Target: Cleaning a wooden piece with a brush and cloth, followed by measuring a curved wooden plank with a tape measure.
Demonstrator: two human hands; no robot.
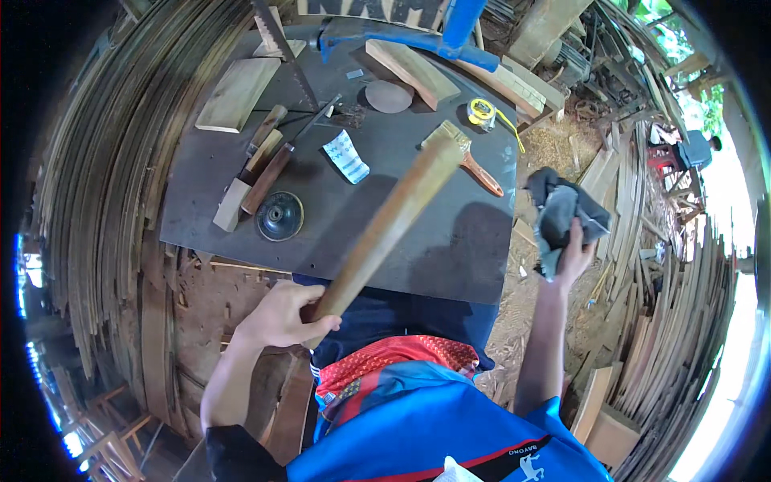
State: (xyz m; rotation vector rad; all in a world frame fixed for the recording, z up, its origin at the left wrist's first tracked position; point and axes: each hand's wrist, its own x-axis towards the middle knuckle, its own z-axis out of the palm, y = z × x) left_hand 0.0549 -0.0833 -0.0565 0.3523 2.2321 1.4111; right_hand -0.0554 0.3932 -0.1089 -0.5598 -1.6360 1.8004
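Observation:
My left hand [277, 316] is closed around the lower end of a long wooden stick [385, 229], which slants up and to the right over the near part of the dark table [337, 233]. Off the table's right side, my right hand [576, 255] grips a crumpled dark grey cloth [566, 213]. A paintbrush [474, 165] with a brown handle lies close to the stick's upper end, which partly covers its bristles. Left of the stick sit a round black disc [280, 215] with a central hub and a creased strip of printed paper [346, 157].
Several wooden-handled tools [269, 169] lie on the table's left. A yellow tape measure [482, 113], a brown disc [389, 96] and wood blocks [238, 94] are farther back, near a blue metal clamp-like tool [385, 36]. Stacked planks [104, 161] flank the left; more timber [666, 321] lies right.

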